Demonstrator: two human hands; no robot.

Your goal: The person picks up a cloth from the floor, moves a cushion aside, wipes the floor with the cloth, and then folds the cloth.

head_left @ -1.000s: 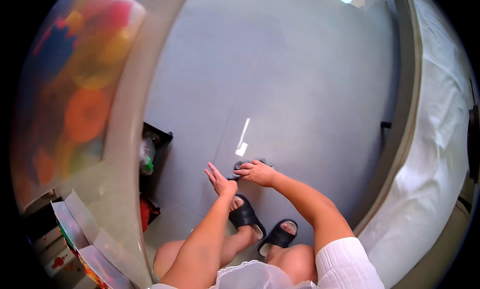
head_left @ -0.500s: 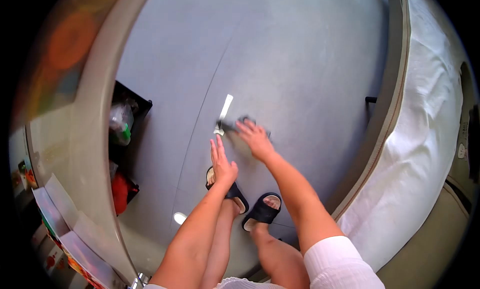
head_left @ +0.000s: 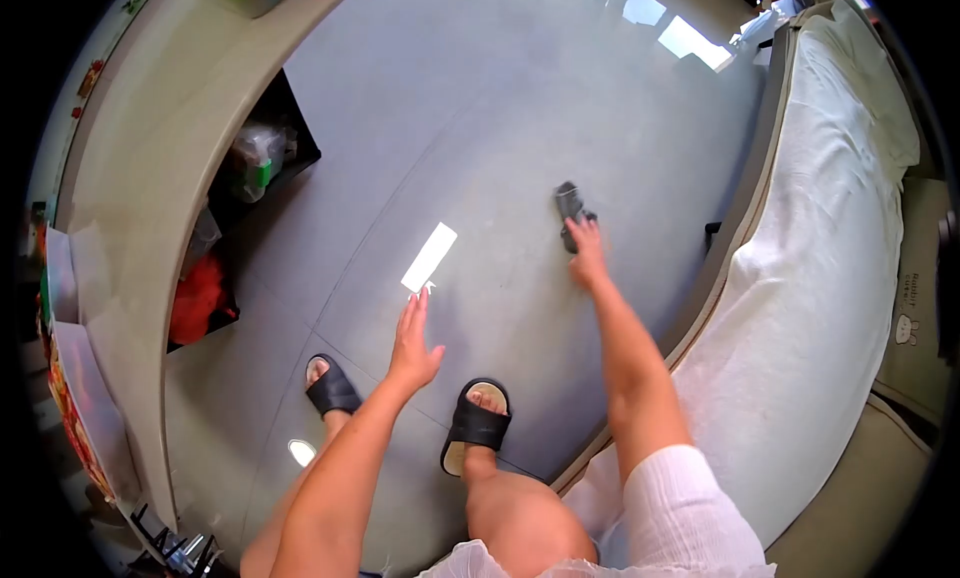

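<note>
My right hand (head_left: 588,253) reaches forward over the floor, its fingers closed on a dark grey elongated object (head_left: 569,200). Its exact kind is too small to make out. Lower and to the left, my left hand (head_left: 414,350) holds nothing; its fingers are stretched forward and the thumb is apart. Just beyond those fingertips, a bright white rectangle (head_left: 430,257) shows on the floor; whether it is paper or a reflection I cannot tell.
Grey tiled floor (head_left: 500,108) lies ahead. A pale counter (head_left: 215,118) curves along the left, with black bins (head_left: 300,128) holding plastic bags and a red bag (head_left: 200,300) below. At right is a seat with a white cover (head_left: 800,278). Black slippers (head_left: 480,418) are on my feet.
My right hand has moved right and forward with the dark object, away from my left hand. My left hand has shifted slightly left. My feet are farther apart, and the view has shifted.
</note>
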